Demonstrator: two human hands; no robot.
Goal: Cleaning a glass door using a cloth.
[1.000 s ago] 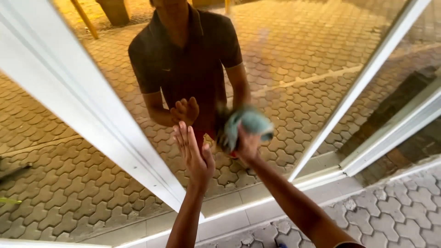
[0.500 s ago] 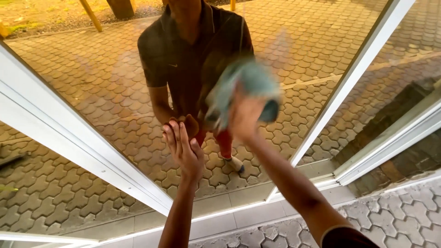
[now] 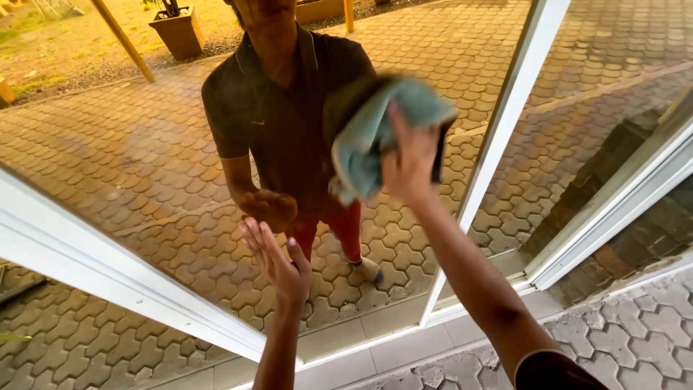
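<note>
My right hand (image 3: 410, 160) presses a light blue cloth (image 3: 375, 133) flat against a large glass pane (image 3: 144, 144). My left hand (image 3: 278, 260) rests lower on the same glass with its fingers spread and nothing in it. The pane mirrors a person in a dark polo shirt and red trousers (image 3: 289, 123), with both hands meeting their own reflections.
White frame bars (image 3: 108, 267) run diagonally at the left, and another white bar (image 3: 505, 123) divides the glass on the right. Grey hexagonal paving (image 3: 635, 339) lies below the sill. The reflection shows brick-coloured paving, a planter (image 3: 177, 29) and slanted poles.
My right hand has swept the cloth upward and to the right across the glass. My left hand stays pressed low on the pane, and the view has tilted up.
</note>
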